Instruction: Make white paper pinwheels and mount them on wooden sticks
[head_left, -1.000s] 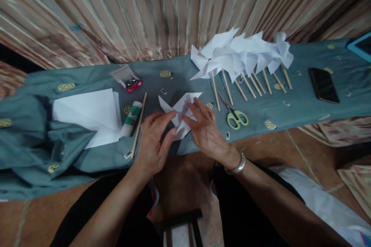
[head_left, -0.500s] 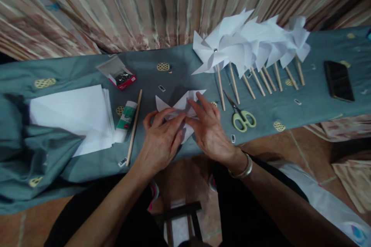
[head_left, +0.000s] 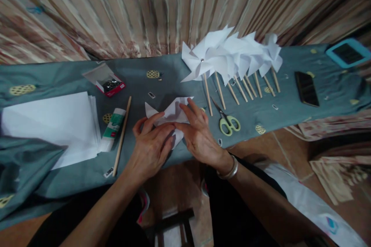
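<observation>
A white paper pinwheel head (head_left: 175,110), its points folded inward, lies on the cloth between my hands. My left hand (head_left: 150,144) is closed on its near left side, fingertips pressed at the middle. From the right, my right hand (head_left: 201,139) grips it too, thumb meeting the left fingertips at the centre and fingers bent over the far right point. What sits under the fingertips is hidden. A bare wooden stick (head_left: 121,135) lies left of my left hand, beside a green and white glue stick (head_left: 113,129). Green-handled scissors (head_left: 228,124) rest right of my right hand.
Several pinwheels on sticks (head_left: 214,54) lie overlapping at the back right. An open red box (head_left: 111,87) holds small metal pins. White paper sheets (head_left: 52,123) are stacked at left. Farther right are a black phone (head_left: 307,88) and a blue-framed tablet (head_left: 348,52). A curtain (head_left: 130,11) hangs behind.
The camera has turned right, so everything appears farther left and the blue-framed tablet has come into view. Both hands stay on the paper pinwheel head with almost the same grip.
</observation>
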Motion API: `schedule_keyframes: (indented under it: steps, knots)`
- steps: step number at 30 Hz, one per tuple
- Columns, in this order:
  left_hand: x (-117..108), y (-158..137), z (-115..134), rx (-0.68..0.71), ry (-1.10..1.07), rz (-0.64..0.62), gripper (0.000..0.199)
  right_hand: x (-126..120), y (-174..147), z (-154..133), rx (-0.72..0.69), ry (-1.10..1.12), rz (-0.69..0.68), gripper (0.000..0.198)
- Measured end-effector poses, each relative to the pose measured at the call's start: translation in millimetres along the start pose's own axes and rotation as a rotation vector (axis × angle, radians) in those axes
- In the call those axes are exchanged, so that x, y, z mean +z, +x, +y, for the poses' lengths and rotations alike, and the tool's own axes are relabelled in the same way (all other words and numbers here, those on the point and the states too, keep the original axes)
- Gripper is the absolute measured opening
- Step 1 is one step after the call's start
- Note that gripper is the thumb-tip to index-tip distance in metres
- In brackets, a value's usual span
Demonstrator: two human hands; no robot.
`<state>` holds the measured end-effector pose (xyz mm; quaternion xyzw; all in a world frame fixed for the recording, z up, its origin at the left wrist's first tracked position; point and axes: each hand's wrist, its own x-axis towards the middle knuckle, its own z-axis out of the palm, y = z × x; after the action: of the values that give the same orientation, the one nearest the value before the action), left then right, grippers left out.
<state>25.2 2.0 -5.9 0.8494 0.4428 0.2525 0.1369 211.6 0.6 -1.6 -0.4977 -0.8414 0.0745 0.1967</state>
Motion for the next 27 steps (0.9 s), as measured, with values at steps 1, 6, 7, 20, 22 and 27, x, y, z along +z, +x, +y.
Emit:
schedule_keyframes:
  steps: [1,6,7,20,22,27]
  knots:
    - [0.1,0.4,-0.6,0.007,0.000,0.006,0.027,-0.8,1.1,0.2,0.008,0.005,-0.001,0.036]
    - [1.9,1.0,-3.3,0.062,0.028,0.033,0.025,-0.6,4.6,0.6,0.001,0.028,-0.001,0.035]
    - [2.4,0.9,-3.7,0.069,0.032,0.038,0.025,-0.1,4.8,0.8,0.000,0.032,0.001,0.035]
    - [4.6,3.1,-5.0,0.083,0.070,0.046,0.023,-2.7,4.5,-6.2,-0.026,-0.116,-0.001,0.031]
    - [5.3,3.0,-6.7,0.091,0.060,0.050,0.024,-3.4,4.3,-6.4,-0.042,-0.147,-0.001,0.029]
    - [6.8,3.3,-10.4,0.114,0.041,0.082,0.024,-2.6,4.4,-5.3,-0.068,-0.204,0.004,0.024]
